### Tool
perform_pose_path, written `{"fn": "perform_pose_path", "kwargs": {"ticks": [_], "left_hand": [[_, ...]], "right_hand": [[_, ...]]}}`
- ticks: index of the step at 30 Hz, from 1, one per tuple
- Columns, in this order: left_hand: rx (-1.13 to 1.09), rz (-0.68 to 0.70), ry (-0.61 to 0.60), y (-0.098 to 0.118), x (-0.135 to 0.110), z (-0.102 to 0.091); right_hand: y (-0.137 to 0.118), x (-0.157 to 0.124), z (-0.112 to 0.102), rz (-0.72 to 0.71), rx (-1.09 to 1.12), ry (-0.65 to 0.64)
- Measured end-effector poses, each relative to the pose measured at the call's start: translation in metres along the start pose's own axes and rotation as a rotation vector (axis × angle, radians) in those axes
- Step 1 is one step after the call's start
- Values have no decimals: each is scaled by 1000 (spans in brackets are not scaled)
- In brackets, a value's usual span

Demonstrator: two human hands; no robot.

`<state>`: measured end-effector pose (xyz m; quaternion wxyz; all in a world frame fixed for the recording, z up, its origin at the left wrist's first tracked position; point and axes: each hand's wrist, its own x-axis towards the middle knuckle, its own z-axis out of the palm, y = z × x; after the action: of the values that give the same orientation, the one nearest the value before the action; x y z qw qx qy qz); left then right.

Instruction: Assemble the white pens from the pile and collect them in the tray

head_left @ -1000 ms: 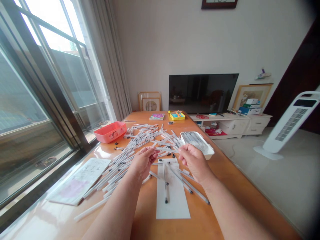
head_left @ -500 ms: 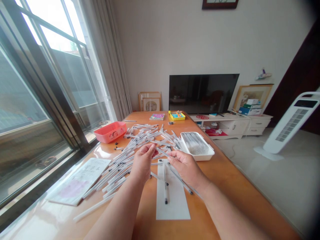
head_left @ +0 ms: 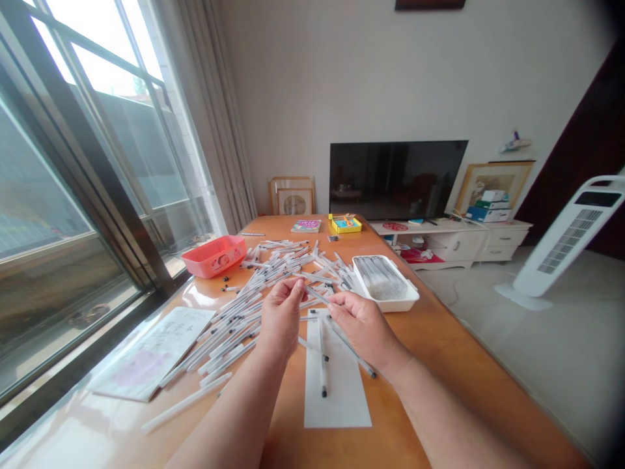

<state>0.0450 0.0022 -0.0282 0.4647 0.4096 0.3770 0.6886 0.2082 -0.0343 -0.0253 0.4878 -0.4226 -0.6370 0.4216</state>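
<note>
Left hand (head_left: 280, 319) and right hand (head_left: 361, 322) each pinch an end of one pen (head_left: 317, 295) in closed fingertips, above the table (head_left: 439, 352) beside the pile of pens (head_left: 273, 267); seemingly a fitting step; joining parts calls for straight alignment.

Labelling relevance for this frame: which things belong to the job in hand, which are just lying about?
In the job: left hand, right hand, the pen pinched between them, pen pile, white tray of pens, white sheet.
Lying about: book, yellow box, notepad, TV, fan.
</note>
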Motion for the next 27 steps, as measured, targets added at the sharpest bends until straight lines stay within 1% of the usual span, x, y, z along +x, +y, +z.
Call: {"fn": "perform_pose_path", "kwargs": {"ticks": [8,19,24,27], "left_hand": [[-83,-61,2,0,-1,3],[-44,-43,-37,3,-4,5],[-49,-69,-18,2,-3,4],[-26,-96,-13,3,-1,2]], "right_hand": [[1,1,1,-31,19,20],[-2,0,0,-18,41,18],[1,2,2,-18,8,17],[1,4,2,-3,33,17]]}}
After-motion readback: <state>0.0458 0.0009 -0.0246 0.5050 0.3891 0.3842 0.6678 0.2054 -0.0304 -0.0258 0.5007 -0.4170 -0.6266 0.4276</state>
